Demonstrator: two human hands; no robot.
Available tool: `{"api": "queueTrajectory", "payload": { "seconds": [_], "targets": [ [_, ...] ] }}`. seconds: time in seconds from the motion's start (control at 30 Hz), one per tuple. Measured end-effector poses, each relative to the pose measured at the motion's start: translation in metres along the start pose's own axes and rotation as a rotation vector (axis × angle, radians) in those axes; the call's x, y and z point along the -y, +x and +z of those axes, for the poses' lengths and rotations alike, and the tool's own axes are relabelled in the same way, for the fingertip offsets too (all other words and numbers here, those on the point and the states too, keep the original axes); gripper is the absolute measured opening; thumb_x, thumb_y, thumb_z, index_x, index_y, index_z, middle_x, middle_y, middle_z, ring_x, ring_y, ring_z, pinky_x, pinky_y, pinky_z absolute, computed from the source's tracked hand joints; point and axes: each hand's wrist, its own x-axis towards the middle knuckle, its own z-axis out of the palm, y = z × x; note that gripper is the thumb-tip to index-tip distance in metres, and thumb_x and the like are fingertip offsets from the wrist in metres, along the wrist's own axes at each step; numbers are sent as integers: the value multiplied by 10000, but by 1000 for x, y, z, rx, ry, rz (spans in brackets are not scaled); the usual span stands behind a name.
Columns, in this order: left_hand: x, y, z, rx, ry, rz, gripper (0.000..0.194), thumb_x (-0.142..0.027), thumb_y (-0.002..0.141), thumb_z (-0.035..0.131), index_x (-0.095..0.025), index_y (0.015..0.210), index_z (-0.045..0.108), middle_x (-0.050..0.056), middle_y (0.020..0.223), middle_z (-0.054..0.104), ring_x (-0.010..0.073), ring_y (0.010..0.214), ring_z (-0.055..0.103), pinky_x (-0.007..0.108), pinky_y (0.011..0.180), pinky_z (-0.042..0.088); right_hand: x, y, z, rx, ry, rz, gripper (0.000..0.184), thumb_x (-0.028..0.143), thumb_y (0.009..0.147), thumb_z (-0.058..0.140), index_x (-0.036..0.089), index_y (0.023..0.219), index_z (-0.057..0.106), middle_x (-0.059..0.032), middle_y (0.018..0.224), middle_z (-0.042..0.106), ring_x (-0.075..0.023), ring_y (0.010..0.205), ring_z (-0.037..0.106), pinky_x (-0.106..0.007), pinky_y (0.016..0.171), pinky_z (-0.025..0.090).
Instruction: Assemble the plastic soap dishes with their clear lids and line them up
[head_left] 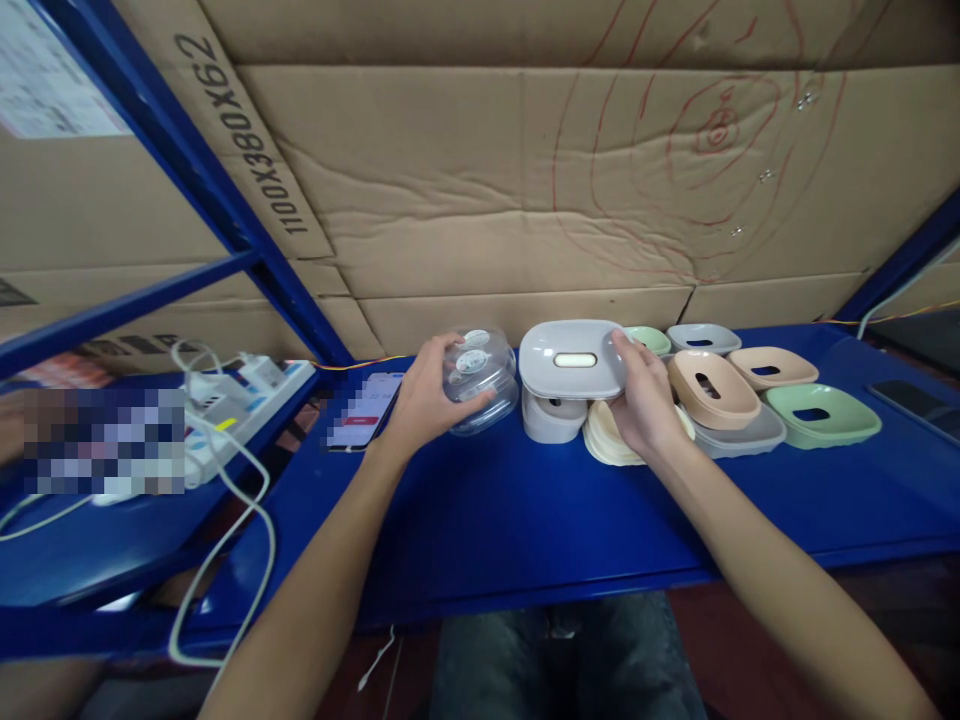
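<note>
Holding one glossy, pale-grey oval dish [544,362] with a central slot, my right hand [646,392] pinches its right edge above the table [480,530]. My left hand [429,395], half-curled, touches clear domed covers [480,385]; its grip is unclear. Rightward sit two peach dishes [714,405] and two green [832,428]. Blue tabletop spreads toward the front edge.

Brown corrugated cardboard wall panel [465,150], 10 o'clock: "1100X380X62", black print running on a slant. Further black lettering on cardboard at 9 o'clock, partly hidden, not legible. White printed paper sheet [56,75], far 10 o'clock: text too small. Black-edged smartphone [367,405], between 8 and 9: screen characters blurred. White oval stickers [472,361] on clear rounded plastic lids [491,400], near centre: print unreadable.
</note>
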Motion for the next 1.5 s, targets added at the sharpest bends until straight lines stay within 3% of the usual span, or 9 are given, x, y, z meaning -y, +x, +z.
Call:
{"api": "queueTrajectory", "payload": {
  "seconds": [0.23,0.4,0.5,0.63,0.77,0.93,1.03,1.23,1.5],
  "targets": [
    [0,-2,2,108,75,34,832,-504,795,913,-263,1478,503,113,1429,671,344,1239,705,489,1061,575,-2,1,-1,15,-57,-41,576,724,719,896,270,976,651,-2,960,745,-242,1028,741,-352,832,635],
    [2,-2,2,84,67,46,837,-532,805,910,-263,1489,510,119,1438,674,349,1243,712,501,1082,567,-5,3,-3,15,-85,-56,553,705,735,895,273,974,645,-10,964,740,-250,1035,736,-360,826,635],
    [3,0,3,-1,72,100,801,-524,816,905,-241,1467,534,135,1407,685,356,1262,690,524,1111,544,-5,2,-2,23,-82,-61,569,728,734,886,272,973,642,-8,948,736,-248,1018,736,-364,823,634],
    [0,2,2,-220,84,153,762,-522,847,881,-195,1451,552,162,1353,683,349,1211,683,525,1065,559,-3,0,0,6,-39,-29,578,707,695,922,263,952,655,4,905,730,-236,975,732,-347,811,624],
    [-22,1,0,-370,10,235,798,-514,872,863,-199,1516,511,177,1431,645,356,1298,653,523,1071,562,-5,-2,5,11,-11,-3,562,747,747,855,258,946,663,-3,882,745,-261,990,743,-357,813,606],
    [-66,-6,2,-251,-134,386,876,-532,839,905,-259,1558,486,152,1483,645,365,1397,625,569,1170,522,-13,-7,11,22,31,74,493,707,794,779,246,952,707,-3,875,768,-259,962,725,-353,814,568],
    [-80,-10,6,-188,-148,421,887,-538,801,940,-278,1535,517,142,1463,672,370,1389,638,586,1186,516,-16,-12,13,52,51,113,412,632,807,795,245,933,724,14,856,761,-223,870,687,-327,757,522],
    [-80,-14,12,-104,-133,422,867,-499,801,955,-286,1528,533,144,1489,665,375,1410,643,595,1192,527,-14,-18,14,136,57,229,444,632,772,844,244,971,761,6,918,784,-221,893,668,-328,782,508],
    [-82,-16,14,-115,-163,418,830,-489,793,964,-286,1492,566,141,1491,660,353,1399,654,573,1174,545,-13,-19,14,145,28,271,485,642,768,821,240,1034,766,-26,993,817,-281,1066,705,-372,879,543]
  ]
}}
